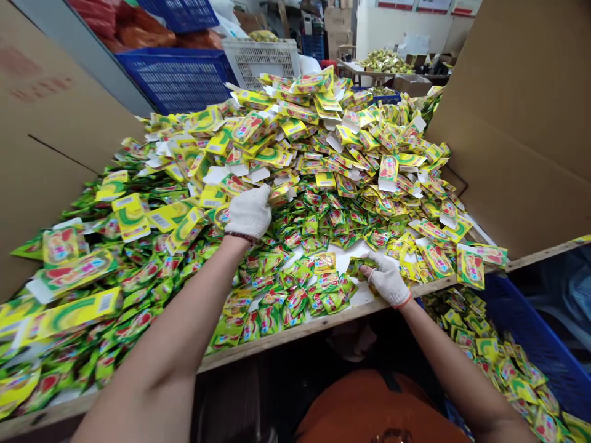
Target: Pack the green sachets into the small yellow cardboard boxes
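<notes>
Left hand [249, 212] reaches into flat yellow cartons [277, 154], grip closed on one. Right hand [388, 280] pinches green sachets [364, 266] near tabletop [300, 329] edge. Likely gathering step; filling next.

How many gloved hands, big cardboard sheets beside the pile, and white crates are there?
Gloved hands: 2, left hand and right hand
Big cardboard sheets: 2
White crates: 1
Total: 5
Packets: too many to count
</notes>
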A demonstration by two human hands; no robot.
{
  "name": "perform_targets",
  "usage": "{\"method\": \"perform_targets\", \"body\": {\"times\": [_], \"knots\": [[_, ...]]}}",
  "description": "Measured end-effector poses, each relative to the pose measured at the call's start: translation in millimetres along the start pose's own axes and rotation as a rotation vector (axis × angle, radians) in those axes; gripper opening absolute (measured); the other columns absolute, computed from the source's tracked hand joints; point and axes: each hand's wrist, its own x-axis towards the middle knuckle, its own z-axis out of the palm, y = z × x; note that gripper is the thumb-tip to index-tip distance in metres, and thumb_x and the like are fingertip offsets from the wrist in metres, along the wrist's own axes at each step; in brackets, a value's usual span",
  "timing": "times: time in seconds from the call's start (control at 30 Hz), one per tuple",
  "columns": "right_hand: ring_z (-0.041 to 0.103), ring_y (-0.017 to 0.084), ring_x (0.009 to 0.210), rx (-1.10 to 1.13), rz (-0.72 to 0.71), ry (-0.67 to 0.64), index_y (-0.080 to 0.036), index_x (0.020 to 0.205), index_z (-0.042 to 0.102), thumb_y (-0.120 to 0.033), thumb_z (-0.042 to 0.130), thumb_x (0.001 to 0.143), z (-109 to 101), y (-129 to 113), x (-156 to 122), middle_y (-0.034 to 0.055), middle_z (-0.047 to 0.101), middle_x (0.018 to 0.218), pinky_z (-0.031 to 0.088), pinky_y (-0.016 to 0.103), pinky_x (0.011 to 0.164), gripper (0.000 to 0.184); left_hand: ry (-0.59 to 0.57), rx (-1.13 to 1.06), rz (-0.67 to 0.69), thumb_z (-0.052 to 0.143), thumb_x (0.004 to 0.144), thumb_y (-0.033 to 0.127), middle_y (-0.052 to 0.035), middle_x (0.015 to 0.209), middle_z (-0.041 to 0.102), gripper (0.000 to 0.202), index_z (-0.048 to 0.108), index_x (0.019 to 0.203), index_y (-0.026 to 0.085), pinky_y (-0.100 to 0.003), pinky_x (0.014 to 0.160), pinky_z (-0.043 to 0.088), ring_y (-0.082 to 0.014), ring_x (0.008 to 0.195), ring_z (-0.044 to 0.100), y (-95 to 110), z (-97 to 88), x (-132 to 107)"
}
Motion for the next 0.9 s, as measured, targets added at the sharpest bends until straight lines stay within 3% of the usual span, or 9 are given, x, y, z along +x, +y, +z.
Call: {"method": "perform_targets", "body": {"times": [0.1, 0.2, 0.27, 0.37, 0.43, 0.5, 0.6, 0.7, 0.9], "knots": [[0.066, 0.021, 0.084, 0.030, 0.005, -0.005, -0.020, 0.100, 0.069, -0.040, 0.064, 0.080, -2, -6, -1, 0.0060, 0.072, 0.096, 0.057, 0.034, 0.075, 0.028, -0.009, -0.285, 0.163, 0.041, 0.087, 0.023, -0.0111, 0.122, 0.065, 0.048, 0.057, 0.131, 0.014, -0.037, 0.098, 0.045, -0.0263, 0.112, 0.059, 14, -10.6, -32], [0.066, 0.021, 0.089, 0.114, 0.005, -0.020, -0.020, 0.110, 0.067, -0.046, 0.066, 0.079, -2, -14, -1, 0.0068, 0.071, 0.105, 0.057, 0.033, 0.075, 0.041, -0.245, -0.531, 0.320, 0.043, 0.084, 0.020, -0.0061, 0.121, 0.068, 0.049, 0.059, 0.130, 0.018, -0.034, 0.099, 0.047, -0.0213, 0.109, 0.061, 34, -5.3, -77], [0.066, 0.019, 0.079, 0.187, 0.063, -0.052, -0.019, 0.114, 0.066, -0.051, 0.067, 0.078, 1, -16, 0, 0.0064, 0.071, 0.100, 0.058, 0.031, 0.068, 0.049, -0.341, -0.615, 0.411, 0.042, 0.084, 0.019, -0.0060, 0.120, 0.068, 0.049, 0.060, 0.129, 0.020, -0.033, 0.099, 0.048, -0.0203, 0.109, 0.062, 51, 3.5, -106], [0.062, 0.015, 0.061, 0.230, 0.194, -0.049, -0.018, 0.109, 0.066, -0.054, 0.070, 0.074, 10, -15, 3, 0.0033, 0.068, 0.081, 0.059, 0.030, 0.058, 0.051, -0.265, -0.561, 0.443, 0.048, 0.088, 0.028, -0.0115, 0.117, 0.068, 0.047, 0.057, 0.132, 0.016, -0.037, 0.096, 0.049, -0.0243, 0.108, 0.062, 79, 14.6, -137], [0.060, 0.015, 0.059, 0.260, 0.259, -0.005, -0.019, 0.108, 0.066, -0.055, 0.072, 0.072, 17, -13, 3, 0.0018, 0.067, 0.076, 0.060, 0.031, 0.057, 0.051, -0.147, -0.414, 0.392, 0.061, 0.082, 0.037, -0.0170, 0.119, 0.065, 0.061, 0.051, 0.136, 0.011, -0.044, 0.094, 0.049, -0.0313, 0.110, 0.060, 94, 19.3, -151], [0.061, 0.015, 0.060, 0.310, 0.286, 0.027, -0.019, 0.111, 0.063, -0.056, 0.071, 0.072, 21, -9, 3, 0.0019, 0.067, 0.078, 0.060, 0.030, 0.057, 0.054, -0.081, -0.276, 0.336, 0.069, 0.074, 0.036, -0.0197, 0.119, 0.063, 0.070, 0.050, 0.136, 0.010, -0.048, 0.093, 0.048, -0.0359, 0.109, 0.059, 105, 23.4, -158], [0.062, 0.015, 0.061, 0.332, 0.261, 0.092, -0.020, 0.119, 0.057, -0.058, 0.064, 0.078, 22, -5, 0, 0.0031, 0.067, 0.086, 0.057, 0.027, 0.053, 0.057, -0.080, -0.214, 0.300, 0.066, 0.072, 0.026, -0.0183, 0.114, 0.064, 0.056, 0.055, 0.125, 0.011, -0.046, 0.091, 0.048, -0.0348, 0.105, 0.060, 112, 28.4, -162], [0.059, 0.013, 0.059, 0.163, 0.207, 0.124, -0.020, 0.119, 0.057, -0.056, 0.060, 0.082, 13, -3, -2, 0.0023, 0.066, 0.085, 0.051, 0.025, 0.051, 0.052, -0.111, -0.257, 0.344, 0.064, 0.071, 0.024, -0.0160, 0.111, 0.064, 0.051, 0.056, 0.120, 0.012, -0.043, 0.089, 0.049, -0.0324, 0.103, 0.060, 110, 29.8, -160], [0.052, 0.014, 0.068, -0.352, -0.083, -0.176, -0.017, 0.083, 0.066, -0.036, 0.059, 0.085, -9, -20, 0, -0.0009, 0.059, 0.070, 0.040, 0.024, 0.062, 0.020, -0.133, -0.296, 0.439, 0.062, 0.071, 0.021, -0.0144, 0.114, 0.064, 0.054, 0.055, 0.124, 0.015, -0.043, 0.091, 0.049, -0.0307, 0.105, 0.059, 110, 28.2, -157]]}}
